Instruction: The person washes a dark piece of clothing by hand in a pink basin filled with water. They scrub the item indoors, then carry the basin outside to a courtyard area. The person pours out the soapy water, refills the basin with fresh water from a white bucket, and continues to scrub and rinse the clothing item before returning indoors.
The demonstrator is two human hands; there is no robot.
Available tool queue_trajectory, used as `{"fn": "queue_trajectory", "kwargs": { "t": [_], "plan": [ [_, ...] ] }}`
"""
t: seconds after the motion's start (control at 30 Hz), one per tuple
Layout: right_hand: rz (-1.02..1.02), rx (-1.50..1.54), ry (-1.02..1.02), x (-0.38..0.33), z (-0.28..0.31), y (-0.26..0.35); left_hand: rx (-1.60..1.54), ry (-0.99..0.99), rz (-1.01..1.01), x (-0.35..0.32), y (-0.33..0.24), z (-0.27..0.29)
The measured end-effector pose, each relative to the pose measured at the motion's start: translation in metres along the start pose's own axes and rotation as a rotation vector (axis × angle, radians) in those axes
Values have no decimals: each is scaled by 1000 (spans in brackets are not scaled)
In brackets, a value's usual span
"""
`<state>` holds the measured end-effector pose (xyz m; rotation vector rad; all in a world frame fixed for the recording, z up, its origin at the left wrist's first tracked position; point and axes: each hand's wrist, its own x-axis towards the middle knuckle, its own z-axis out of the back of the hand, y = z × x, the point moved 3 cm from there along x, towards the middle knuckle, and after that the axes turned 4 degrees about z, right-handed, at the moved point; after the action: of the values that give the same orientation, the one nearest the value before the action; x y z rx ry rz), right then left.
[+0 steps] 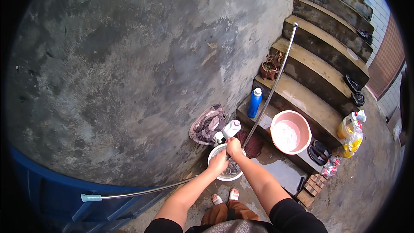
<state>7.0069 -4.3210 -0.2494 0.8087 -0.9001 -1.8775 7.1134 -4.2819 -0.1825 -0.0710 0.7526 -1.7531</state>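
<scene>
Both my hands are closed over a white round bucket (210,159) at my feet. My left hand (219,162) grips low over its near left side, with the fingers mostly hidden. Slightly higher and farther off, my right hand (234,146) is clenched by the far rim. Dark grey, wet-looking material (233,170) shows in the bucket, below and between the hands. What each fist holds is too small to make out. A metal pole with a pale teal grip (91,198) runs from the left and passes behind my left forearm.
A dark red mop head (254,144) lies right of the bucket, its metal pole (276,82) leaning up the stairs. Nearby are a bundled cloth (208,125), a white jug (232,127), a blue bottle (255,103), a pink basin (291,132), dark slippers (318,152) and bricks (311,188).
</scene>
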Motion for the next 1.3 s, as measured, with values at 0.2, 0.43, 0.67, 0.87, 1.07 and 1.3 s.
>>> {"fn": "queue_trajectory", "kwargs": {
  "t": [0.2, 0.43, 0.67, 0.87, 1.07, 1.3],
  "plan": [
    [47, 592, 313, -3, 20, -2, -382, -143, -78, 1, 18, 14],
    [1012, -255, 244, -78, 109, 79, -1292, 800, 333, -14, -3, 40],
    [1355, -463, 112, -73, 121, 91, -1042, 1094, 273, -35, -30, 47],
    [1146, -620, 323, -72, 106, 84, -265, 351, -176, -32, -38, 65],
    [507, -519, 472, -79, 82, 85, 340, -46, -454, -31, -17, 69],
    [-173, 12, 955, -70, 71, 87, 487, -426, -924, -35, -14, 92]
  ]
}}
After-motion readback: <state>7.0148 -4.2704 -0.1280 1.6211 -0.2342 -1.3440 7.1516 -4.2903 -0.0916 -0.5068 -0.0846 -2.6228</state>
